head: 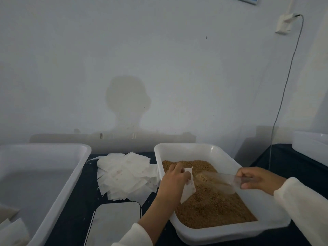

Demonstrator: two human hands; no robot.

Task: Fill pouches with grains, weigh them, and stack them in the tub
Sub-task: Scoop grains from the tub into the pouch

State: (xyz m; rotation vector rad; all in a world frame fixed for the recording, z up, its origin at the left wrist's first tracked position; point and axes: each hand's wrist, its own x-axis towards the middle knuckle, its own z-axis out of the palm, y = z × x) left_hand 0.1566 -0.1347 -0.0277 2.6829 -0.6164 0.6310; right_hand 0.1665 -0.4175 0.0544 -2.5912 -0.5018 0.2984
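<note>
A: What's the setting?

B: A pale, dim wall (pixel 159 59) with the person's shadow on it, a wall socket (pixel 284 23) up high with a cable (pixel 291 68) hanging down, and a dark table (pixel 76 206) below.

A: And the hands?

B: The left hand (pixel 174 180) is over the grain tray (pixel 195 150), its fingers curled round a white pouch (pixel 188 189), which it holds upright above the grains (pixel 213 210). The right hand (pixel 257 179) has fingers and thumb clamped on the handle of a clear scoop (pixel 218 181). The scoop reaches across from the right hand toward the left, its mouth just beside the pouch's top, with some grain in it.

A: Touching the pouch?

B: I can't tell; they're very close.

A: What else is near?

B: Beyond the left hand's outer side lies a loose pile of empty pouches (pixel 124 174) on the table. Nearer the person than that pile, beside the left forearm, sits a flat scale (pixel 113 224) with a pale top. Farther out on the left hand's side is a white tub (pixel 74 174), with a few pouches (pixel 12 231) in its near corner. Past the right hand, well apart, the edge of another white container (pixel 310 146) shows.
</note>
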